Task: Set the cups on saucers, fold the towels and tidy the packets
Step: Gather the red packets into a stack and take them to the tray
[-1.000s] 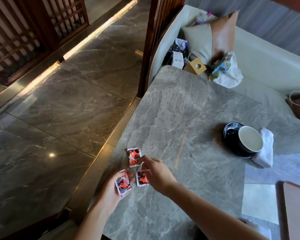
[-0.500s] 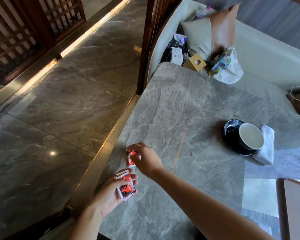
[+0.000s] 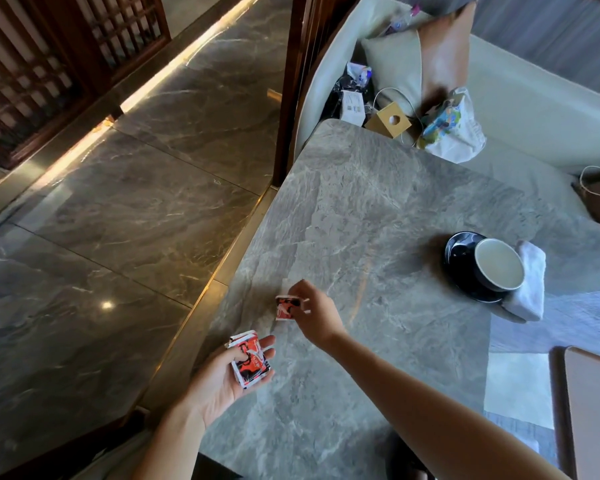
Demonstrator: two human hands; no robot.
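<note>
Your right hand (image 3: 312,317) pinches one packet (image 3: 286,308) by its edge just above the desk (image 3: 378,209) while your left hand (image 3: 222,379) clamps a small stack (image 3: 250,358), seemingly two, under the thumb; they look light, thin and slick, so grip the flat faces.

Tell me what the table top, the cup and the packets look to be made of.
Table top: grey veined stone or stone-look slab, matte. Cup: likely glazed ceramic, dark outside, pale inside, glossy like its saucer. Packets: thin printed foil or plastic, creased and shiny.
</note>
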